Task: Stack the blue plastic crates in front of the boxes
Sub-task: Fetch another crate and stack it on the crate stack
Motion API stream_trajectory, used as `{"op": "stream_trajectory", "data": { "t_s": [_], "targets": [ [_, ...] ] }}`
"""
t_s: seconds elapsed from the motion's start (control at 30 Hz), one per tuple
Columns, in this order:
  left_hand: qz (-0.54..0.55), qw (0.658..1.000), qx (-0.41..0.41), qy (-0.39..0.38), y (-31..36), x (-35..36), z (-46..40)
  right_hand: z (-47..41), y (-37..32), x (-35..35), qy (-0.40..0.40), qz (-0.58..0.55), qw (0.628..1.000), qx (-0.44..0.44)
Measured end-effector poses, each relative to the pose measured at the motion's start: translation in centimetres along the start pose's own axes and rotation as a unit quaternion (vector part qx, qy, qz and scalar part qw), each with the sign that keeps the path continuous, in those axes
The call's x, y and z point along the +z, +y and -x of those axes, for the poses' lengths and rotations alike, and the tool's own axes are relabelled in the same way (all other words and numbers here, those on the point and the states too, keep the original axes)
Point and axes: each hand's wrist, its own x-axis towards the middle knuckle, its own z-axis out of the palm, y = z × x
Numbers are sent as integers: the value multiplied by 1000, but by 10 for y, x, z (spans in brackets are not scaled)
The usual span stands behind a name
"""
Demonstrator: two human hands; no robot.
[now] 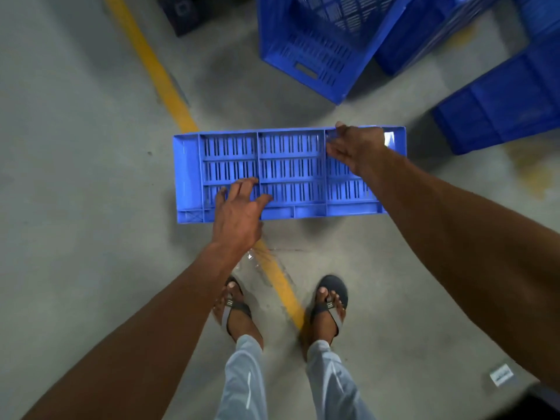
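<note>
Right now my right hand (356,150) curls over the far rim of the blue slatted crate (289,174) at mid-frame, while my left hand (241,207) lies spread and relaxed on its near slats. I judge this the pick-up step; next needs a firm two-handed grip before carrying. More blue crates (321,43) crowd the upper right; bare concrete floor (75,177) lies open at left, past the yellow line (169,86).

The right hand (354,148) covers part of the blue crate's (288,174) slotted side, its fingertips hidden behind the far rim. Other blue crates (318,40) are cut off by the top and right edges. A small white label (501,374) on the floor is too blurred to read.
</note>
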Motion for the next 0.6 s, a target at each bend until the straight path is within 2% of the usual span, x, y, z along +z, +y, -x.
{"op": "stream_trajectory", "data": {
  "t_s": [0.03, 0.07, 0.1, 0.17, 0.2, 0.27, 0.33, 0.37, 0.5, 0.6],
  "targets": [
    [-20, 1000, 5, 11, 1, 2, -4, 6, 3, 2, -21, 33, 999, 8],
    [-33, 999, 12, 18, 2, 2, -8, 14, 8, 0, -25, 123, 992, -16],
    [-43, 999, 17, 17, 3, 1, -10, 21, 15, -6, 0, 254, 964, -76],
    [-52, 999, 11, -1, 6, -7, -14, 37, 33, -27, 26, 491, 846, -208],
    [-51, 999, 7, -10, 7, -14, -16, 47, 40, -37, -8, 565, 785, -253],
    [-45, 999, 12, -16, 6, -34, -25, 66, 46, -53, -80, 668, 670, -312],
    [-24, 999, 13, -28, 6, -61, -38, 68, 46, -62, -82, 734, 564, -368],
    [-12, 999, 9, -35, 6, -71, -44, 66, 43, -62, -71, 748, 534, -387],
    [24, 997, -25, -62, -3, -75, -49, 56, 27, -49, -17, 757, 518, -398],
    [49, 993, -57, -86, -14, -56, -48, 46, 41, -36, -50, 794, 479, -372]
  ]
}}
